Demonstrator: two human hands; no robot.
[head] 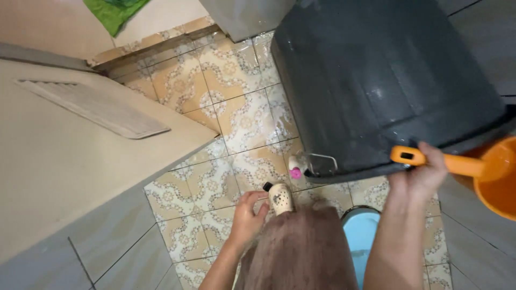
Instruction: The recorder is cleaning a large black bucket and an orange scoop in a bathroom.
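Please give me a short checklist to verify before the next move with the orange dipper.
1. Right hand grips the orange dipper by its handle: ok.
2. Dipper level: cannot tell; its bowl is partly out of view.
3. Left hand free: not ok; it touches a beige clog.
4. Large dark bucket upright: cannot tell.
5. Tiled floor dry: not ok; it looks wet near the bucket.

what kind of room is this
Probably a home bathroom or wash area: wet patterned floor tiles, a large dark plastic water barrel, and an orange plastic dipper whose handle the right hand grips.
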